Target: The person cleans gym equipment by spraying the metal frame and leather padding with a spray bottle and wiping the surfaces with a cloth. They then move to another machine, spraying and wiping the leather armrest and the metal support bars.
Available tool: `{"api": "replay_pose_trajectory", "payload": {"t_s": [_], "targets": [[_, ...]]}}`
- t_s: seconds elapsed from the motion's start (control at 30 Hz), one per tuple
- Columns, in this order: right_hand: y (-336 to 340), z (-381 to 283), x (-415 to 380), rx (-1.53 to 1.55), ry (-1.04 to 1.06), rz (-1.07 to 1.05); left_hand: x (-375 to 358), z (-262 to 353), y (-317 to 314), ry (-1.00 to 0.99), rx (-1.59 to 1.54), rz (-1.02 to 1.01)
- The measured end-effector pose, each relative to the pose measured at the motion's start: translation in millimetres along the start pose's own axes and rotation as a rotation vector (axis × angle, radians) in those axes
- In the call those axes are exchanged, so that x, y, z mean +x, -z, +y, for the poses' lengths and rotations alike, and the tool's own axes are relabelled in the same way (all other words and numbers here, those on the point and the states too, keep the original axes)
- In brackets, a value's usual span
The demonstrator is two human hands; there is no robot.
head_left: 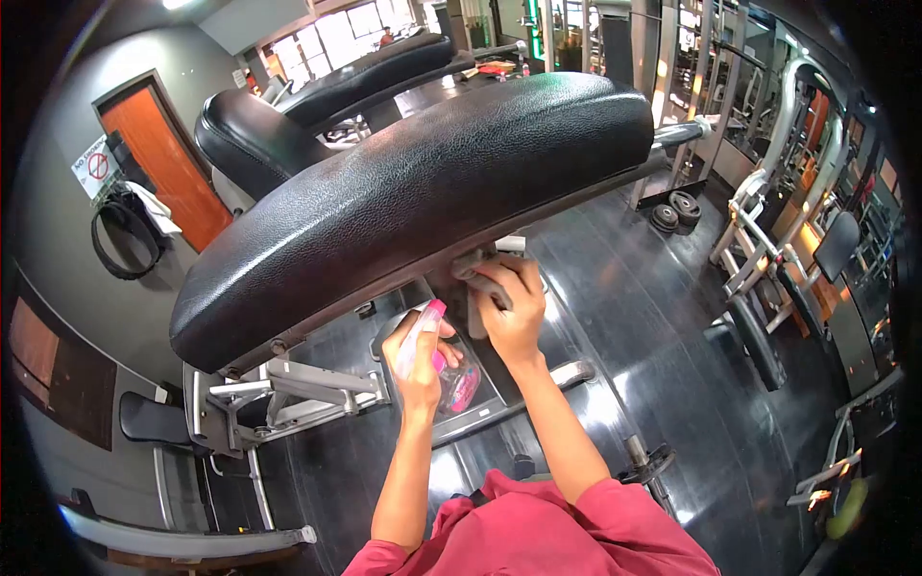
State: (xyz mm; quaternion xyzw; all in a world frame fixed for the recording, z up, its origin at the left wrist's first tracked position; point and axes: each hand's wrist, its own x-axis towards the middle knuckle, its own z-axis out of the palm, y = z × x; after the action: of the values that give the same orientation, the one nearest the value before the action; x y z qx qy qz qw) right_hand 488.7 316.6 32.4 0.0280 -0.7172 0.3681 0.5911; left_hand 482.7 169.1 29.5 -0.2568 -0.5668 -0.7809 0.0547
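My left hand is wrapped round a clear spray bottle with a pink trigger head, held below the black padded bench. In my right hand is a grey cloth, pinched and pressed against the metal frame under the pad. The long black leather pad spans the view, tilted up to the right, above both hands. Its underside and part of the frame behind my fingers are hidden.
Other padded gym benches stand behind the pad. A metal machine frame is at the left, and weight machines line the right. Weight plates lie on the dark floor. An orange door is at the left wall.
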Motion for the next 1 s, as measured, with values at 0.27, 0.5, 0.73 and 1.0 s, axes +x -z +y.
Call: {"api": "replay_pose_trajectory", "payload": {"t_s": [0.27, 0.5, 0.73, 1.0], "targets": [[4.6, 45.4, -49.0, -0.005, 0.000, -0.036, -3.9, 7.7, 12.4, 0.066, 0.070, -0.019], [-1.5, 33.4, 0.5, 0.075, -0.008, 0.061, -5.3, 6.0, 12.3, 0.077, 0.058, 0.017], [19.4, 54.1, -35.0, -0.077, 0.273, -0.346, -5.5, 9.1, 12.9, 0.074, 0.056, 0.017], [1.4, 0.9, 5.6, -0.025, 0.173, -0.118, -3.8, 14.1, 12.1, 0.039, 0.069, 0.002]]}}
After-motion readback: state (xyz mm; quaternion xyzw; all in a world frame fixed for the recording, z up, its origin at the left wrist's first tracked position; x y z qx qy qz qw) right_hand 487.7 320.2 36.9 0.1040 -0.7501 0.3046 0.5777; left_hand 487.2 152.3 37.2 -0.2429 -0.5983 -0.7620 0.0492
